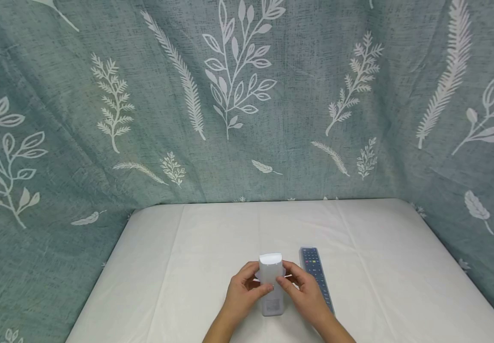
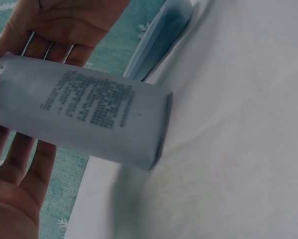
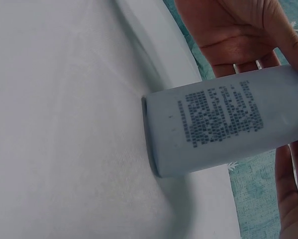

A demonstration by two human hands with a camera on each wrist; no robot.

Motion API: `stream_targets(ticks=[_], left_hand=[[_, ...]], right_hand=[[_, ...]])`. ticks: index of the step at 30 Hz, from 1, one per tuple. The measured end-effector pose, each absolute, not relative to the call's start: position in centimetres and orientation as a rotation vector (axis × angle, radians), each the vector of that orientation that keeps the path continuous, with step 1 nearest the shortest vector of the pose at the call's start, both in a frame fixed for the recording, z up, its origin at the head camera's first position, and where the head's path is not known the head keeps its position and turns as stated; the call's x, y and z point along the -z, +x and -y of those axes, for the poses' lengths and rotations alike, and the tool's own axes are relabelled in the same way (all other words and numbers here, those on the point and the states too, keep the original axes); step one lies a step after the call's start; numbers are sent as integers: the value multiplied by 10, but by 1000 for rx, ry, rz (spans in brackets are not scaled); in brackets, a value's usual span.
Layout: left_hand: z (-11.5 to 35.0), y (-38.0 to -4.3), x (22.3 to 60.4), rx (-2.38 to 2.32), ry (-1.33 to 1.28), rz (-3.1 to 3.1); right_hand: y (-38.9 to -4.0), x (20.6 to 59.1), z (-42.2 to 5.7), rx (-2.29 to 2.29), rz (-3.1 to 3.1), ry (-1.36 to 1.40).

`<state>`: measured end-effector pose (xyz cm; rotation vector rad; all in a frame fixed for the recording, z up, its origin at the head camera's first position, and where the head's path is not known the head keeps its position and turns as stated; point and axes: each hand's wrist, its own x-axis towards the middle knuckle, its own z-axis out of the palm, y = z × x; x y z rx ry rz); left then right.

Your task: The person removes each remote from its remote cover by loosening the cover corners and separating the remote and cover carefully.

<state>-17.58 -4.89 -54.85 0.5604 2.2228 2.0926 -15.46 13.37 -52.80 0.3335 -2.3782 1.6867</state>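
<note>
Both hands hold a pale grey-white remote control with its back towards me. Its upper end is glossy white, and small printed text covers the lower back. On its left side, my left hand grips the edge, thumb on the back and fingers behind. My right hand grips the right edge the same way. In the right wrist view, the printed back of the remote control shows between the two hands. The front is hidden from every view.
A long dark remote control with rows of buttons lies just right of the hands, partly covered by the right hand. Under everything is a white cloth-covered table. A green leaf-patterned curtain hangs behind and along both sides.
</note>
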Motion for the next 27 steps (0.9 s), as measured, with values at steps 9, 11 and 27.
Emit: stream_targets(ticks=[9, 11, 27], left_hand=[[49, -173, 555, -2010, 538, -2293], [49, -172, 556, -2004, 536, -2299], [49, -173, 552, -2033, 545, -2296]], right_hand=[[-150, 533, -132, -1739, 2381, 220], [-150, 534, -132, -1746, 2376, 210], [-153, 535, -131, -1729, 2325, 281]])
